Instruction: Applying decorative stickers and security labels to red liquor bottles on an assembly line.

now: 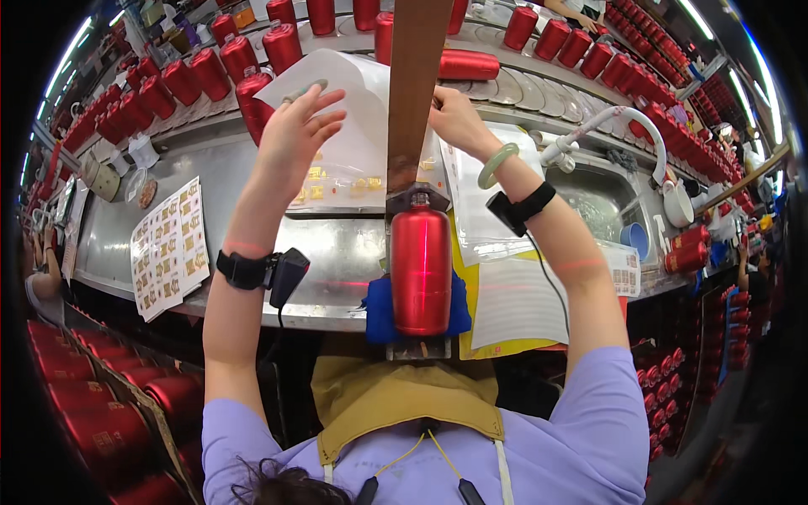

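Observation:
My left hand (305, 135) is raised, its fingers spread, next to a curled translucent white sheet (345, 93). A greenish covering shows at one of its fingertips. Small gold stickers (364, 183) lie at the sheet's lower part. My right hand (461, 124) is closed, fingers curled beside the upright brown board (417, 76); the board hides what the fingertips hold, if anything. Between my forearms, a shiny red bottle (421, 269) lies on a blue cloth (380, 311), its neck toward the board. Neither hand touches this bottle.
Printed sticker sheets (171, 250) lie on the metal bench at left. White papers (522, 303) and a yellow sheet (468, 290) lie at right, near a sink (593, 195) with a white curved tap (627, 114). Red bottles (206, 71) line a conveyor (539, 80) beyond.

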A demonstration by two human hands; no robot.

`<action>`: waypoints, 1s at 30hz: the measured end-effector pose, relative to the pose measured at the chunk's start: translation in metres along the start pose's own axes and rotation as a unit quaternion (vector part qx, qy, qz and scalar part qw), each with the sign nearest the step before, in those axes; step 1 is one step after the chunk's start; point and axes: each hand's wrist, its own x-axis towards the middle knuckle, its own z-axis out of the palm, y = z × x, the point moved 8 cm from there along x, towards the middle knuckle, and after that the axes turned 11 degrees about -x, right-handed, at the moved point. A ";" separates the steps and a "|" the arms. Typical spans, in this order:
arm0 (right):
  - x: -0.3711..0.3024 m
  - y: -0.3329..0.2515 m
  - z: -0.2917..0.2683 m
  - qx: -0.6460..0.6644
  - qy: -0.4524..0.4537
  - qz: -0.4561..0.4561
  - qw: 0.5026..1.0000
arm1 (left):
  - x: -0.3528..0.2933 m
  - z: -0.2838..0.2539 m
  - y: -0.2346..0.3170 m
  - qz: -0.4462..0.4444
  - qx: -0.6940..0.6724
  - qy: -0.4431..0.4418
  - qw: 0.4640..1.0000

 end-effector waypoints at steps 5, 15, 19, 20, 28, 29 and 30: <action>0.008 0.006 -0.052 0.131 0.084 0.002 0.988 | -0.032 -0.032 0.005 0.050 0.053 0.019 0.997; -0.157 -0.011 -0.187 0.101 0.160 0.080 0.979 | -0.099 -0.045 -0.045 0.017 0.073 0.014 0.997; -0.275 -0.002 -0.238 0.039 0.241 0.162 0.956 | -0.110 -0.076 -0.064 -0.007 0.075 0.002 0.997; -0.307 -0.003 -0.257 0.017 0.266 0.182 0.947 | -0.109 -0.084 -0.068 -0.019 0.042 0.020 0.999; -0.601 0.003 -0.386 0.001 0.618 0.351 0.703 | -0.098 -0.099 -0.103 -0.088 0.027 -0.025 0.995; -0.626 0.012 -0.396 -0.005 0.625 0.352 0.697 | -0.097 -0.094 -0.110 -0.088 0.021 -0.036 0.995; -0.649 0.021 -0.406 -0.017 0.652 0.347 0.674 | -0.096 -0.090 -0.113 -0.090 0.021 -0.042 0.995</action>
